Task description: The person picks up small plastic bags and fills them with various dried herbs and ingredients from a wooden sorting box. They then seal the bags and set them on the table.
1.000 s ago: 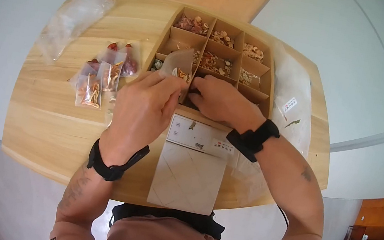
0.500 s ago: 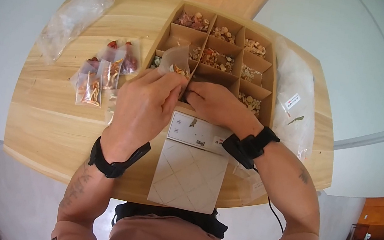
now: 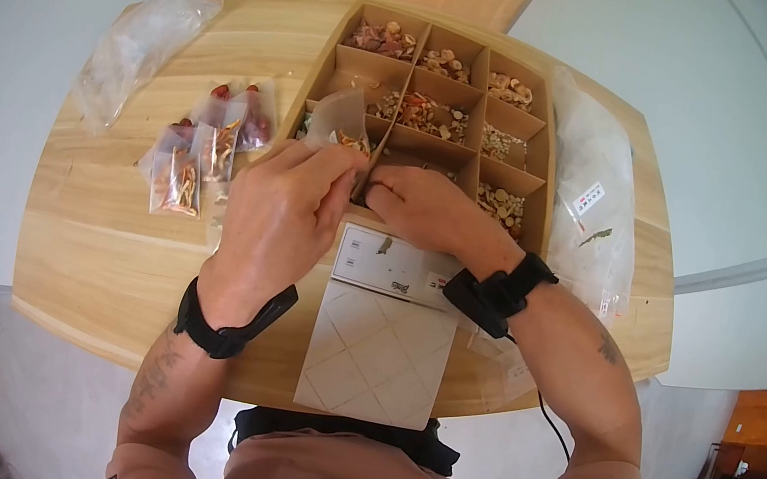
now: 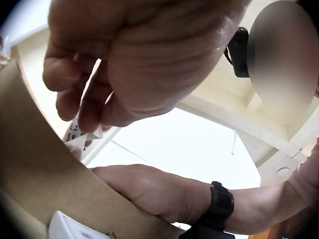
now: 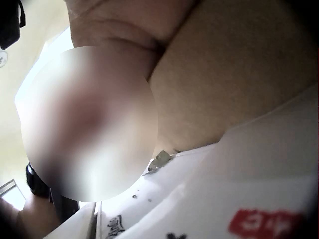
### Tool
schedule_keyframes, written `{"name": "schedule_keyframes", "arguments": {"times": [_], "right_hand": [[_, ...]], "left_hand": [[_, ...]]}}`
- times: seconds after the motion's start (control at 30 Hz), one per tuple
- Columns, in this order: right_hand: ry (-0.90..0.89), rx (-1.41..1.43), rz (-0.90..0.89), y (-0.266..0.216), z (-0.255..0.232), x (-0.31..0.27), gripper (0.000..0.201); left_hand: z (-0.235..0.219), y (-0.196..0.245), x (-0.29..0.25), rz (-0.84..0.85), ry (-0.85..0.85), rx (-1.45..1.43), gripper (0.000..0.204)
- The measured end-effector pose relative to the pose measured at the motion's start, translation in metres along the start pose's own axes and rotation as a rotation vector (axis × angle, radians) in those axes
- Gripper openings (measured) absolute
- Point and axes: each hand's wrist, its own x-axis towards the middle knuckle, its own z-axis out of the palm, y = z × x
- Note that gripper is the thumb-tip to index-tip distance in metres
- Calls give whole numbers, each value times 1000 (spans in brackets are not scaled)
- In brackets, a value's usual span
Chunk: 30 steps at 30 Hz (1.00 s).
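Observation:
The left hand pinches a small clear bag holding dried pieces, above the lower left part of a divided box. In the left wrist view, curled fingers of the left hand grip the bag's edge. Beside it, the right hand reaches over the box's front wall into a lower compartment. Its fingertips are hidden, so what they touch cannot be told. In the right wrist view, part of the right hand lies against the cardboard wall.
Several filled clear bags lie left of the box. A large plastic bag is at the back left, another at the right. A white scale stands before the box. Other compartments hold dried slices and pieces.
The right hand has shifted slightly left and toward the front wall, uncovering more of the lower middle and right compartments. The left hand and its bag have moved slightly left.

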Motion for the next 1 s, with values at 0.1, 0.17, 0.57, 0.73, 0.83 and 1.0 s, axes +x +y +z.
{"name": "schedule_keyframes", "arguments": {"times": [0.1,0.17,0.57,0.73,0.83,1.0], "right_hand": [[25,18,-51,5,3,1,28],[24,19,-42,6,3,2,28],[126,-50,0,-10,-6,-4,36],[308,-69,-19,-6,-3,-4,31],[389,8,16,-13,-12,-7,33],[525,502,228,-15,-29,-7,36]], "left_hand": [[-1,1,0,-4,-3,1,10],[-1,0,0,3,-3,7,9],[-6,1,1,-3,-4,-4,14],[-7,1,2,-43,7,-31,12],[-11,2,4,-64,14,-47,12],[-13,2,7,-58,35,-33,12]]}}
